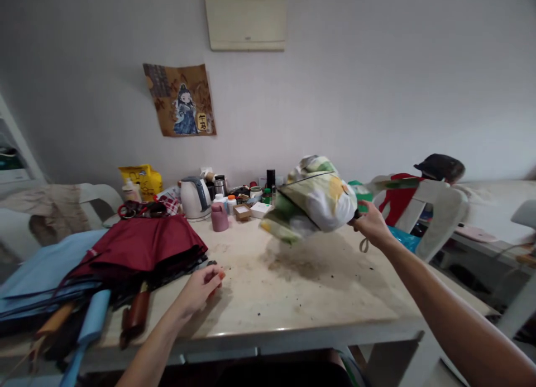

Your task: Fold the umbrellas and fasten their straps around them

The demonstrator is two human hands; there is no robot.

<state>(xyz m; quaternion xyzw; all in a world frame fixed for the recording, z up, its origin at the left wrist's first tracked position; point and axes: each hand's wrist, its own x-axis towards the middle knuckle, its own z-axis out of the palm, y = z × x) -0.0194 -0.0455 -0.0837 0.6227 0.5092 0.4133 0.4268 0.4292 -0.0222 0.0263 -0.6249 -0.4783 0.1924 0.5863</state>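
Observation:
My right hand [372, 225] is closed around the dark handle of a white, green and yellow patterned umbrella [322, 200]. The umbrella is raised over the table, its fabric loosely bunched and slightly blurred, pointing left. A pale wrist strap [364, 245] dangles below my fingers. Low over the table's front half is my left hand [204, 286], its fingers curled in with nothing visible in them. To its left lie folded umbrellas: a dark red umbrella [146, 242] with a brown handle [137, 311], and a light blue umbrella [54, 258]. A light blue handle [94, 317] juts toward the front edge.
The pale table [268, 297] bears brown stains and dark crumbs. Along the wall stand an electric kettle [195, 198], a pink jug [219, 217], small boxes [260, 210], bottles and a yellow bag [144, 181]. White chairs [444, 208] flank both ends.

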